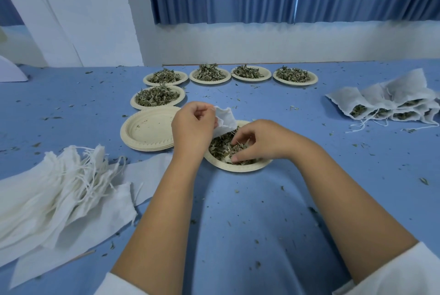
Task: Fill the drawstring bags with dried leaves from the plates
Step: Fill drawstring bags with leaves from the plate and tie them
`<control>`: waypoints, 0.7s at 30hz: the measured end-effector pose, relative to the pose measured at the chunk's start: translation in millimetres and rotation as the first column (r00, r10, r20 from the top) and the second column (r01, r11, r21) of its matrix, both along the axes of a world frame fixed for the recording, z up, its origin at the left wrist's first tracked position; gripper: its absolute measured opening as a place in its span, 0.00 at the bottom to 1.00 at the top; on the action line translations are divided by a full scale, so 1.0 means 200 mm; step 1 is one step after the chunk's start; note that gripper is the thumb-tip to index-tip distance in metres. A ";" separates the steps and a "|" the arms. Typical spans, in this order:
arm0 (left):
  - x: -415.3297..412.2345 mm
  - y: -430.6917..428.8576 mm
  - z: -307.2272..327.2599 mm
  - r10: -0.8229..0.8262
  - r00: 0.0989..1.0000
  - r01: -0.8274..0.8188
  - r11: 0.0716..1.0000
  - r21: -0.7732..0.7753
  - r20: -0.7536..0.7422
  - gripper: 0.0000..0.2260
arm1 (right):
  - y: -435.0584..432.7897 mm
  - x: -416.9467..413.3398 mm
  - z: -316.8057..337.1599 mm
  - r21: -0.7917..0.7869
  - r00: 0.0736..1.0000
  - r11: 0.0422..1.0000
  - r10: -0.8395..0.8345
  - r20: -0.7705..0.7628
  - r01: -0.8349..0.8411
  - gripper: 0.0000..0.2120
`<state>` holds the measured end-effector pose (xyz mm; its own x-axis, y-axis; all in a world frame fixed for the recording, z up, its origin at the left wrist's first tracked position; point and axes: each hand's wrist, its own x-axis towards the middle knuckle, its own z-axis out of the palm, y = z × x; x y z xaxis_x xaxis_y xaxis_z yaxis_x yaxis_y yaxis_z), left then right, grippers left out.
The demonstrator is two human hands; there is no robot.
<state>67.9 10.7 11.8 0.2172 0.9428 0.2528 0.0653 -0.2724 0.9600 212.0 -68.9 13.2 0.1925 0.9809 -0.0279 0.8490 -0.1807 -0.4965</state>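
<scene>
The left hand (pixel 192 128) pinches a white fabric drawstring bag (pixel 225 119) open above the round beige paper plate (pixel 238 169) (less spillage); the right hand (pixel 262 143) fingers (pixel 246 133) grasp dried green leaves (pixel 220 147).

Row of plates (pixel 210 82) far back, fifth plate (pixel 152 107) just nearer on the left, empty stack (pixel 147 128) nearer again, middle plate (pixel 238 168) right of that. Empty bags (pixel 59 190) near left, filled bags (pixel 385 101) far right.

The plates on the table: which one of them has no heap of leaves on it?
The empty plate, just left of the left hand, on top of a small stack. It holds only crumbs; the others carry leaf heaps.
</scene>
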 end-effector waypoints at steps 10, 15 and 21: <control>0.00 0.00 0.00 0.005 1.000 -0.005 1.000 -0.010 0.005 0.07 | 0.04 -0.04 -0.05 0.020 0.990 1.000 -0.013 0.140 0.010 0.06; -0.01 0.00 0.00 0.004 1.000 -0.004 1.000 -0.017 0.012 0.05 | 0.02 -0.01 -0.01 0.191 0.996 0.977 -0.085 -0.037 0.091 0.03; -0.01 0.01 0.00 0.006 1.000 -0.006 1.000 -0.011 0.014 0.06 | 0.00 0.03 0.06 0.350 0.922 0.890 -0.164 -0.351 0.292 0.02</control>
